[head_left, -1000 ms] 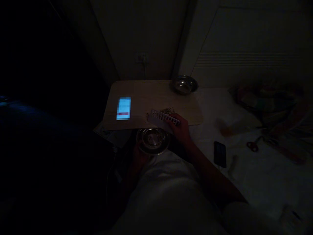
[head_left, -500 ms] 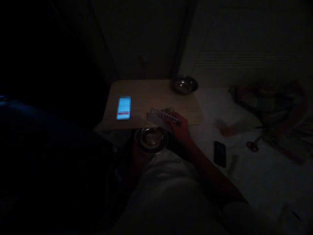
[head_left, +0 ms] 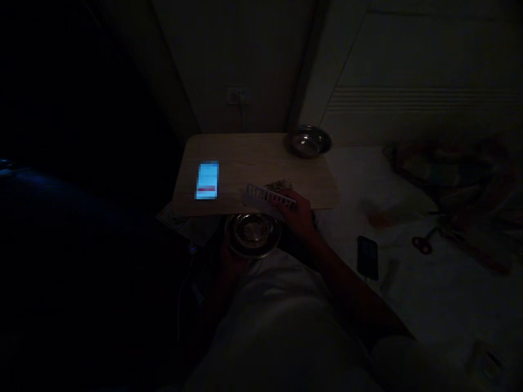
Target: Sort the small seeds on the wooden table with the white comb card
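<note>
See, beyond the right hand (head_left: 300, 211) and close by, a scatter of crumbs (head_left: 279, 184) on the board (head_left: 241, 155); farther past that hand, a shiny bowl (head_left: 308, 142) at the board's far right corner; well left of it, a lit phone (head_left: 207, 179) flat on the same wood; past everything, a dim socket (head_left: 238, 96) on the wall, with a plug in it. To the right of the right forearm, find a dark phone (head_left: 368, 257) on the white sheet (head_left: 412, 310), then red-handled scissors (head_left: 422, 244) farther right; up and right from there, a heap of patterned cloth (head_left: 441, 166), too dark to make out fully. Between the crumbs and the dish (head_left: 261, 252), meet the board's near edge, partly covered by the strip (head_left: 261, 200) and the right hand.

Holds the slotted strip in the right hand, pinched at its right end between thumb and fingers, tilted and reaching leftward over the near edge; reaches in from the lower right with the forearm slanted. Grips the dish in the left hand (head_left: 232, 258) by its left side, just below the board and lower left of the right hand; shows specks inside; cannot tell how the fingers underneath lie.
</note>
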`<move>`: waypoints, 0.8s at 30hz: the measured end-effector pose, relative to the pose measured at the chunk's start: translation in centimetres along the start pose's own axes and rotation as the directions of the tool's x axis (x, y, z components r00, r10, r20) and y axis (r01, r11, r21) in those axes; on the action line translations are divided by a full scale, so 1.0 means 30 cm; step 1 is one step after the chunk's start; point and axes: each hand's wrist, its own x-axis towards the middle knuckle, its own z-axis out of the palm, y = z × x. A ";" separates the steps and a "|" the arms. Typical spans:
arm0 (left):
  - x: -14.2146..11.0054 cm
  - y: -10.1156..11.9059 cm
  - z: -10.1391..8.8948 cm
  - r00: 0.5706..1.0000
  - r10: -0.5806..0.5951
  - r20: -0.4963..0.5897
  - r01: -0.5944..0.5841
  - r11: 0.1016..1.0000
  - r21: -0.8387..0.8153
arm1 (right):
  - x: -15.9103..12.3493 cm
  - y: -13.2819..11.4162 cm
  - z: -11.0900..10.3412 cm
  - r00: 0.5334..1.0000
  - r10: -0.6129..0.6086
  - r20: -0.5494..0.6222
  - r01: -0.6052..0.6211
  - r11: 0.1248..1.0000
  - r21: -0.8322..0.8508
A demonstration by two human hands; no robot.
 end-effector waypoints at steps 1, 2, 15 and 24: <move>-0.003 -0.001 0.002 1.000 -0.002 -0.008 0.002 1.000 -0.006 | 0.001 -0.002 0.002 1.000 -0.004 0.007 0.004 1.000 -0.003; -0.006 -0.003 0.004 1.000 0.008 -0.006 -0.008 1.000 -0.015 | 0.002 -0.003 0.003 1.000 -0.009 0.011 0.009 1.000 -0.007; 0.002 -0.001 -0.010 0.997 -0.080 0.011 0.080 0.996 -0.032 | 0.007 0.016 -0.023 0.998 0.066 -0.015 -0.064 0.994 0.087; 0.012 0.000 -0.025 1.000 -0.009 0.000 0.009 1.000 0.005 | 0.018 0.026 -0.005 0.993 0.014 -0.118 -0.011 0.999 0.031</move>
